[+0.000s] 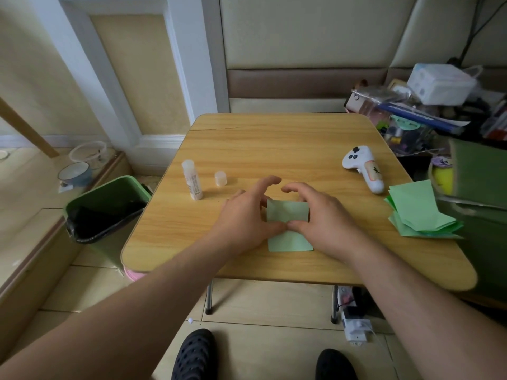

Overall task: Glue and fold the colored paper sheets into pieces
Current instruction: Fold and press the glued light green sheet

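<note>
Light green paper sheet (289,241) flat on the wooden desk (274,144), directly under and between both hands, its far half lifted and folded toward the near half, its near edge still lying on the wood just in front of the wrists. Probably very light, thin and limp: likely to slide on the smooth desk unless pinned, quick to crease, easy to tear or crumple if pulled, and tacky wherever glue has gone on, though no glue visible on it from here. Best held at the fold line and the corners, thumbs pressing down on the crease and fingertips steering the raised flap, rather than anywhere in the soft middle. Left hand (244,215) palm down at the sheet's left edge, thumb tip on the paper near the fold, fingers arched and spread above the flap, holding nothing else. Right hand (319,212) mirrored at the right edge, thumb meeting the left thumb over the crease, fingers curved over the far edge of the flap; how firmly either presses, impossible to tell. Both forearms stretched forward and converging, wrists low, close to the desk. Glue stick (192,180) upright beyond and left of the left hand, uncapped, with its cap (220,178) standing just beside it. Stack of green sheets (419,215) well to the right of the right hand, at the desk's edge. White controller (363,167) beyond the right hand, untouched.
</note>
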`<state>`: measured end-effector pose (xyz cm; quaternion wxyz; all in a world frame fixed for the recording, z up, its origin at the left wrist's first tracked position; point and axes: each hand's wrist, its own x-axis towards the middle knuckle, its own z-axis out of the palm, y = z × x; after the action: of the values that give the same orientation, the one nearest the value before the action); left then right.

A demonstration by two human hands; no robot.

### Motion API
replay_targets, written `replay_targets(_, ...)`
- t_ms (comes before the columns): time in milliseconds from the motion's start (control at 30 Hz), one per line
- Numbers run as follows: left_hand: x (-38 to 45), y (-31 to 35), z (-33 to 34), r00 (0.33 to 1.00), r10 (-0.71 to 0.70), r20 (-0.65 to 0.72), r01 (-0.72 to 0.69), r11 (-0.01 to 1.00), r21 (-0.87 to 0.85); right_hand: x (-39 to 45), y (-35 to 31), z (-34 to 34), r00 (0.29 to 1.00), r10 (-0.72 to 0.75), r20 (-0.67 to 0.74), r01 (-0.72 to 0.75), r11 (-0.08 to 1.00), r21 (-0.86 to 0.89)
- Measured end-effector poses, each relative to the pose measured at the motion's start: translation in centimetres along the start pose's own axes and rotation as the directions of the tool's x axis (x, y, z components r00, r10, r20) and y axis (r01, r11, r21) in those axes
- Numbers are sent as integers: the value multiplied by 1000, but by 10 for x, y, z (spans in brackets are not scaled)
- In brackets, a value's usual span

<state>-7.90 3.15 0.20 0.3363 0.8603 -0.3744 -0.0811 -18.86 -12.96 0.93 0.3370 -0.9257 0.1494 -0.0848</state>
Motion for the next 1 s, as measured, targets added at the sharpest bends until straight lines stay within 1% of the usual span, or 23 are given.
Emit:
replay_targets(67,3,-3,-1,1000,-6,-3,6,1000,16,2,3,1,1000,1,-10,-1,1000,-9)
replay_targets(200,5,-11,-9,999,-30,9,30,999,25,5,13,-7,998,61,-23,-62,997,-39)
replay_targets(300,5,-10,-6,999,-33,3,33,999,15,5,11,-5,999,34,-21,-35,998,-44)
replay_targets(433,4,-6,2,999,14,-32,-10,991,132,6,5,4,1000,-12,-11,11,995,-98)
replay_targets(533,5,-10,-1,999,1,-48,7,986,168,9,10,-1,1000,11,-21,-13,993,-120)
replay_targets(633,6,-14,-3,998,-21,-55,29,989,142,11,16,-5,998,38,-47,-43,993,-114)
replay_targets(767,5,-5,3,997,-13,-71,24,986,162,11,10,8,998,1,-60,-5,997,-71)
replay_targets(867,6,-2,4,996,-28,-82,44,978,205,13,9,10,998,-24,-63,16,993,-119)
replay_targets(933,6,-4,1,996,-47,-78,63,973,220,14,13,4,998,-3,-65,-7,988,-153)
replay_targets(1000,6,-6,-1,996,-63,-67,76,974,214,15,18,-1,997,12,-76,-24,989,-149)
